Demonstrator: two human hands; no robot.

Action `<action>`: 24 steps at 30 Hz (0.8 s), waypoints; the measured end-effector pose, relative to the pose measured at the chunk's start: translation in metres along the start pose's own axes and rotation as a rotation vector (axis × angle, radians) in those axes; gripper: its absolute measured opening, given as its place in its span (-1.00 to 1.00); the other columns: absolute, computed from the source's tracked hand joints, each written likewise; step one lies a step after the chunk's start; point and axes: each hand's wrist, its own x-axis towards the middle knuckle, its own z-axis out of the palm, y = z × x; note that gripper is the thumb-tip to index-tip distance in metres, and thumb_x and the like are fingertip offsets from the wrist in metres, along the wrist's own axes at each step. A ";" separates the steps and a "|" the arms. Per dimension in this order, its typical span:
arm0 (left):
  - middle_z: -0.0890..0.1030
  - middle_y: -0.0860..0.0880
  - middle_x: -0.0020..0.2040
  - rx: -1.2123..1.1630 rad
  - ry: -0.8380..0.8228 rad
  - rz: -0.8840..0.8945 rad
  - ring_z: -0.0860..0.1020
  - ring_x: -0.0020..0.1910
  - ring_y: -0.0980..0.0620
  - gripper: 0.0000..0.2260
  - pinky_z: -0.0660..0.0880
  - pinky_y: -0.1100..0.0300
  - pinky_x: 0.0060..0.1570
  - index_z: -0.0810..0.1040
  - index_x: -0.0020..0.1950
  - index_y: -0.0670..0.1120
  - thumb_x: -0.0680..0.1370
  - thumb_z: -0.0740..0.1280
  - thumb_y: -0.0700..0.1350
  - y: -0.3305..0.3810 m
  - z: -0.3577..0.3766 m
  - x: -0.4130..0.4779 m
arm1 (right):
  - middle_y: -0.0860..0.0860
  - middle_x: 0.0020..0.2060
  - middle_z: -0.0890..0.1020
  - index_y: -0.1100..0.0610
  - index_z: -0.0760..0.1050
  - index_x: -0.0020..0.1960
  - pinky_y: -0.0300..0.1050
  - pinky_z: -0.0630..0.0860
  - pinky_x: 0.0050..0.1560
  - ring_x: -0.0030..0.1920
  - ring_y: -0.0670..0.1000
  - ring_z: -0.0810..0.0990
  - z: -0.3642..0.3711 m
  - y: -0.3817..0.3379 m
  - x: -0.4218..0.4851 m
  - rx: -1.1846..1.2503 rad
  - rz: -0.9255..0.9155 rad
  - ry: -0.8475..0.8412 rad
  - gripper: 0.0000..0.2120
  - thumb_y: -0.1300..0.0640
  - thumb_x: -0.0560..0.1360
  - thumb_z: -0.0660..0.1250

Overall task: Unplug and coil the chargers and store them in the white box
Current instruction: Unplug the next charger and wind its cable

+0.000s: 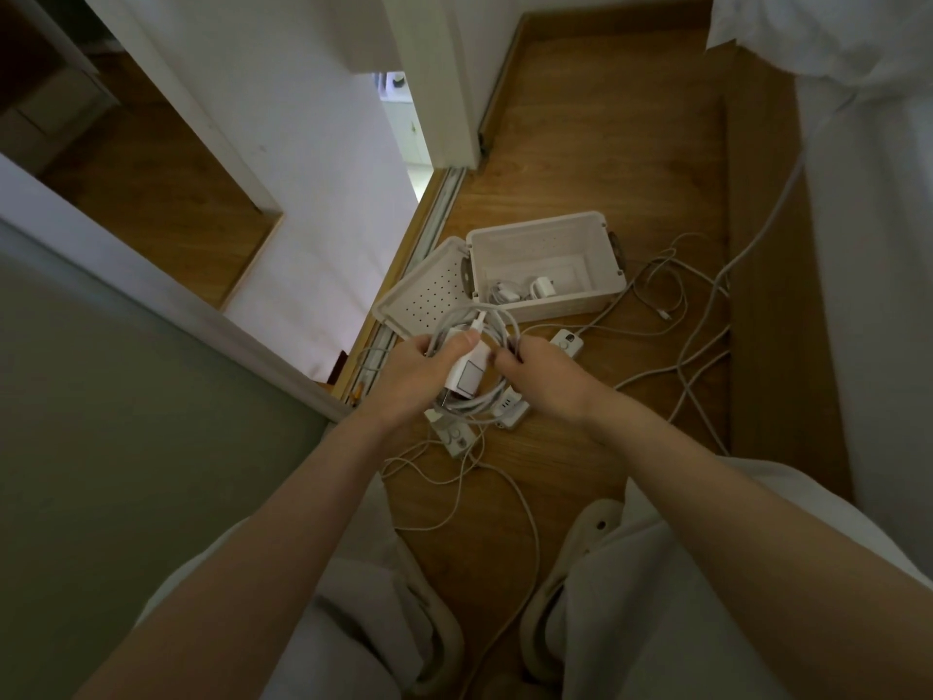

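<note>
My left hand grips a white charger brick with its thumb on top, and loops of that charger's white cable ring the brick. My right hand pinches the coil at its right side. Both hands hover above the wooden floor, just in front of the open white box. One coiled charger with its plug lies inside the box. The perforated lid leans against the box's left side.
Power strips lie on the floor below my hands and to the right. Loose white cables sprawl right of the box and toward my slippered feet. A sliding-door track runs at left, bedding at right.
</note>
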 end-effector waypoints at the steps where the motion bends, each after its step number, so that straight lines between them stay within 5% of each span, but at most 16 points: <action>1: 0.67 -0.10 -0.03 -0.025 -0.021 -0.017 0.64 -0.04 -0.07 -0.71 0.55 -0.01 0.05 0.59 0.04 -0.04 0.51 0.30 0.14 0.000 0.001 0.000 | -0.05 -0.44 0.35 0.08 0.30 -0.31 -0.24 0.23 -0.40 -0.45 -0.09 0.28 -0.001 -0.001 -0.001 -0.006 -0.004 -0.012 -0.69 0.12 0.61 0.10; 9: 0.64 -0.17 0.04 -0.119 -0.169 -0.030 0.61 -0.01 -0.09 -0.65 0.51 0.05 0.04 0.54 0.16 -0.10 0.59 0.16 0.11 0.008 0.001 -0.003 | -0.03 -0.42 0.37 0.10 0.40 -0.22 -0.21 0.27 -0.37 -0.44 -0.08 0.29 -0.009 0.004 0.005 0.089 0.060 -0.103 -0.73 0.12 0.63 0.07; 15: 0.63 -0.20 0.07 -0.185 -0.105 -0.010 0.64 0.00 -0.13 -0.61 0.57 0.04 -0.01 0.45 0.29 -0.09 0.62 0.08 0.11 0.009 -0.013 -0.002 | -0.04 -0.34 0.31 0.06 0.46 0.04 -0.21 0.25 -0.25 -0.32 -0.07 0.26 -0.010 0.004 0.002 0.465 0.199 -0.137 -0.58 -0.18 0.60 -0.06; 21: 0.63 -0.19 0.02 -0.234 -0.095 0.029 0.58 -0.03 -0.12 -0.68 0.50 -0.05 0.08 0.53 0.13 -0.07 0.64 0.06 0.06 0.013 -0.005 -0.010 | -0.01 -0.36 0.53 0.09 0.41 0.14 -0.26 0.27 -0.37 -0.42 -0.10 0.36 0.005 0.011 0.008 0.259 0.181 0.068 -0.81 0.23 0.63 0.05; 24: 0.63 -0.15 -0.03 -0.309 -0.081 0.040 0.57 -0.06 -0.08 -0.68 0.50 0.01 0.00 0.54 0.10 -0.04 0.64 0.06 0.06 0.014 -0.005 -0.008 | -0.05 -0.33 0.57 0.02 0.42 -0.08 -0.29 0.29 -0.35 -0.44 -0.18 0.44 0.007 0.012 0.005 0.220 0.164 0.065 -0.80 0.25 0.61 0.10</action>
